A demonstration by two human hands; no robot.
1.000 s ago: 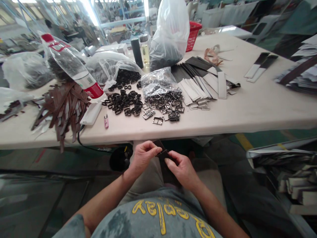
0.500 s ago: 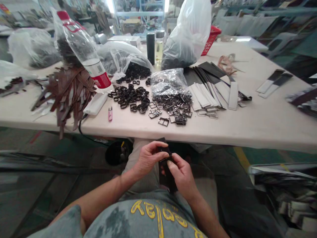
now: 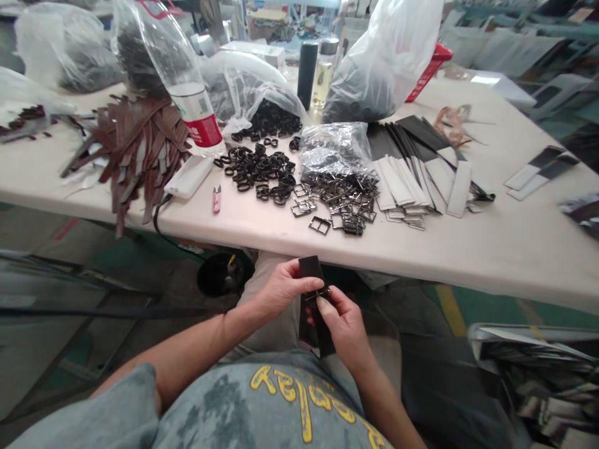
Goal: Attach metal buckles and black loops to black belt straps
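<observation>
My left hand [image 3: 284,285] pinches a dark strap [image 3: 311,268] near its upper end, with the thumb lying across its face. Close beside it, my right hand [image 3: 344,321] is closed on the same strap at a metal buckle [image 3: 318,293], which is partly hidden by the fingers. The strap's lower part hangs down over my lap. Beyond my hands on the table [image 3: 262,227] lie a pile of metal buckles [image 3: 349,199], a heap of black loops [image 3: 262,171] and a fan of black and white straps [image 3: 407,174].
Pink thread snips [image 3: 216,199] and a white power bank [image 3: 189,177] lie near the table edge. Brown strips [image 3: 135,143], a tilted plastic bottle [image 3: 199,118] and plastic bags [image 3: 369,68] stand behind. At lower right is a bin of strips [image 3: 552,374].
My view has turned, shifting the table's things rightward. The strap has come up between my hands and shows more of its upper end; both hands stay closed on it.
</observation>
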